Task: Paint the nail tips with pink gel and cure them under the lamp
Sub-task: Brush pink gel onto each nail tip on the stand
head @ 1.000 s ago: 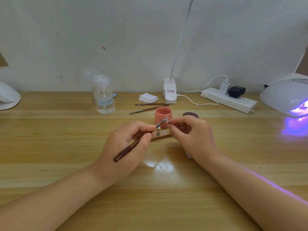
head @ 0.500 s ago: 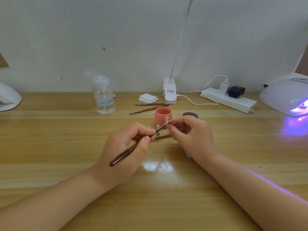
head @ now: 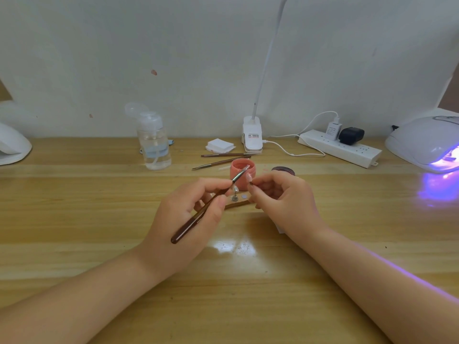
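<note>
My left hand grips a brown-handled brush, its tip reaching over the open pink gel jar. My right hand pinches a small clear nail tip beside the jar, just right of the brush tip. Another nail tip stands on a small metal holder on a wooden strip between my hands. The white cure lamp sits at the far right, glowing violet.
The jar's dark lid lies behind my right hand. Two spare brushes, white wipes, a pump bottle, a clip lamp base and a power strip line the back. A white object is at left.
The brush tip has lifted away from the nail tip and now points into the jar. My right hand has stayed nearly still.
</note>
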{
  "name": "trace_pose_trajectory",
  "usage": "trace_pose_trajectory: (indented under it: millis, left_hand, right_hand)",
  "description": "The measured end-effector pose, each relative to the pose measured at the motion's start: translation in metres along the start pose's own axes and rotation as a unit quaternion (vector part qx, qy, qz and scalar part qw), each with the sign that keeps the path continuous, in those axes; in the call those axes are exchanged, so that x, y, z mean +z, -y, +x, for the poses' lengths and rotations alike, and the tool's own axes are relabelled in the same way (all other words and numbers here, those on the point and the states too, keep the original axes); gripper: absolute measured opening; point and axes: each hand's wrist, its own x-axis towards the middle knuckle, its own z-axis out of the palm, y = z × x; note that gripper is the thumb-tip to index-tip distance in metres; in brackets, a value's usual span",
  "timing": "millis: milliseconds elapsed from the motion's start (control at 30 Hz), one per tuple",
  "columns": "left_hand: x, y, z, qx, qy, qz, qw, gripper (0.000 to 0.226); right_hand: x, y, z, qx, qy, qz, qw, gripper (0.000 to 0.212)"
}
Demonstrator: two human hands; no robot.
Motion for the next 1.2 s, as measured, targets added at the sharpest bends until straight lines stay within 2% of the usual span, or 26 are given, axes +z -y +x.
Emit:
trace_pose_trajectory:
  millis: [133,333,500,700,867,1033,1200]
  left_hand:
    - [0.0006,0.0005,-0.0002,-0.003,0.018,0.013,1.0,0.02]
    - [0.0004,-0.0013,-0.0015,-0.009,-0.002,-0.009,1.0,0.021]
    - [0.0004,0.0011,-0.0004,-0.011,0.023,-0.002,1.0,0.019]
    - [-0.0017,0.0011,-0.0016,-0.019,-0.018,-0.025,0.999,0.022]
    - [0.0005,-0.0002,0.0005,-0.017,0.011,-0.017,1.0,0.019]
    - [-0.0035,0.0,-0.0012,-0.009,-0.019,-0.005,1.0,0.019]
    - [-0.0004,0.0001,0.0013,-0.014,0.001,0.007,1.0,0.02]
  right_hand:
    - [-0.0007,0.0016,-0.0003,0.002,0.003,0.005,1.0,0.008]
    - [-0.0002,0.0009,-0.0006,0.005,-0.005,0.001,1.0,0.007]
    - [-0.0002,0.0014,-0.0012,0.012,-0.001,0.005,1.0,0.007]
    - [0.0,0.0009,-0.0007,0.012,0.004,0.01,1.0,0.002]
    - [-0.0001,-0.0006,-0.0001,0.007,0.017,0.005,1.0,0.01]
    - [0.0012,-0.0009,-0.0001,0.014,0.012,0.006,1.0,0.014]
    - [0.0003,0.0005,-0.0006,0.012,0.019,0.015,1.0,0.017]
